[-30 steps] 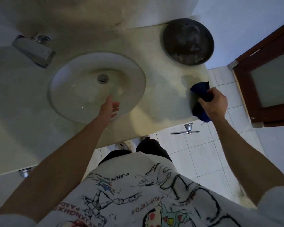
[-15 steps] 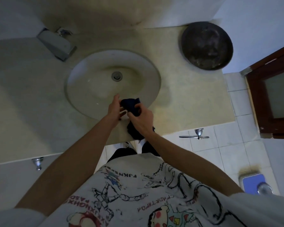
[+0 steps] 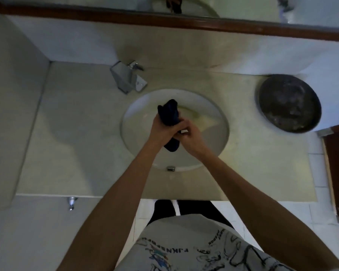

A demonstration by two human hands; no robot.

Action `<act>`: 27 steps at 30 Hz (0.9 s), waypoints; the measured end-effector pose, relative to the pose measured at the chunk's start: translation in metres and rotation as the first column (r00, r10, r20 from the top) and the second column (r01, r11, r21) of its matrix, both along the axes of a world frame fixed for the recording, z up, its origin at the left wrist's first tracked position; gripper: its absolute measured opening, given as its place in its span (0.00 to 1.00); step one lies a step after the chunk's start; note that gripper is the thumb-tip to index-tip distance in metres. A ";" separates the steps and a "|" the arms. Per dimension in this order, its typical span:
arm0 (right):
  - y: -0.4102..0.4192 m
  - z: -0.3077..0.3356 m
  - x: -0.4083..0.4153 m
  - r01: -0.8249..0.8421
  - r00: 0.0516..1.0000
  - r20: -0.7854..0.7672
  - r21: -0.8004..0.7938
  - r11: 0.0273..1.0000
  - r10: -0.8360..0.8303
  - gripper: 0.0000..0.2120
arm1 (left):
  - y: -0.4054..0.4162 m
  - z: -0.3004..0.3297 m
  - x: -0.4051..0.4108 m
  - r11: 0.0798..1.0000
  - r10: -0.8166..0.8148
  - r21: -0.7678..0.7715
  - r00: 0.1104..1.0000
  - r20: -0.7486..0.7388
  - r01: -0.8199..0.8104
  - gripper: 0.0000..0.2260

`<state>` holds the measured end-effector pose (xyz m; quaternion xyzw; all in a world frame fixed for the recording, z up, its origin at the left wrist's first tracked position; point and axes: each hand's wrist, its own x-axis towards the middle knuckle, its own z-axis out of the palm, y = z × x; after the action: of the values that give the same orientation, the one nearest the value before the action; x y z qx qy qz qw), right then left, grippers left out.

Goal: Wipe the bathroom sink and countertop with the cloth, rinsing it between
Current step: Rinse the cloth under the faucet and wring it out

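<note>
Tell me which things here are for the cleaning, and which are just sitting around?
For the cleaning: dark blue cloth, gripped by left hand and right hand; sink; countertop; faucet.

Just sitting around: dark round dish, wood-framed mirror, small metal knob.

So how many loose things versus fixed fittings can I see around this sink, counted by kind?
Cloths: 1, the dark blue cloth gripped by the left hand and right hand
Dishes: 1, the dark round dish
Faucets: 1, the faucet
Basins: 1, the sink
Total: 4
</note>
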<state>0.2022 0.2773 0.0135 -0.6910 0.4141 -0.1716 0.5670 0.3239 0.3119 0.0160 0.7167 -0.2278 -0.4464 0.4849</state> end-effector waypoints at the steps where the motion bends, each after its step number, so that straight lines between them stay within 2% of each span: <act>1: -0.014 -0.001 0.005 -0.056 0.998 -0.007 0.019 0.998 0.056 0.17 | -0.005 -0.005 0.007 0.999 0.044 -0.011 0.999 -0.006 -0.044 0.15; 3: -0.045 0.000 0.018 -0.217 0.971 -0.092 0.068 0.974 0.223 0.18 | -0.013 -0.014 0.018 0.990 0.138 -0.002 0.990 0.004 -0.138 0.15; 5: -0.077 -0.002 0.030 -0.367 0.898 -0.205 0.134 0.920 0.388 0.15 | -0.020 -0.023 0.024 0.975 0.217 0.027 0.974 0.065 -0.219 0.12; 6: -0.090 -0.003 0.038 -0.384 0.876 -0.269 0.113 0.916 0.401 0.16 | -0.023 -0.030 0.027 0.964 0.260 0.039 0.962 0.088 -0.264 0.12; 8: -0.119 -0.006 0.056 -0.252 0.908 -0.345 0.009 0.968 0.239 0.15 | -0.026 -0.048 0.037 0.935 0.341 0.063 0.935 0.100 -0.348 0.17; 10: -0.142 -0.006 0.084 -0.035 0.959 -0.285 -0.114 0.993 0.001 0.09 | -0.028 -0.069 0.048 0.923 0.366 0.086 0.924 0.108 -0.375 0.20; 11: -0.150 -0.005 0.102 0.014 0.973 -0.224 -0.162 0.987 -0.050 0.08 | -0.028 -0.078 0.053 0.921 0.369 0.081 0.921 0.123 -0.380 0.21; 13: -0.162 -0.005 0.140 -0.031 0.991 -0.132 -0.224 0.974 0.001 0.11 | -0.032 -0.090 0.060 0.910 0.394 0.077 0.907 0.148 -0.408 0.24; 16: -0.167 -0.013 0.188 -0.126 0.991 -0.078 -0.259 0.958 0.109 0.17 | -0.043 -0.099 0.071 0.883 0.434 0.123 0.888 0.150 -0.452 0.25; 21: -0.177 -0.034 0.215 -0.131 0.991 -0.021 -0.413 0.901 0.135 0.08 | -0.059 -0.108 0.085 0.840 0.504 0.144 0.850 0.152 -0.523 0.19; 24: -0.184 -0.038 0.218 -0.113 0.991 0.028 -0.333 0.936 0.130 0.07 | -0.064 -0.112 0.091 0.844 0.500 0.131 0.851 0.162 -0.521 0.16; 27: -0.189 -0.041 0.213 -0.109 0.991 0.069 -0.120 0.987 0.118 0.07 | -0.066 -0.113 0.092 0.843 0.525 0.057 0.841 0.133 -0.536 0.14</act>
<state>0.4151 0.0886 -0.0277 -0.7385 0.3415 -0.1888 0.5499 0.4160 0.2455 -0.0969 0.7972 -0.0264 -0.2638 0.5423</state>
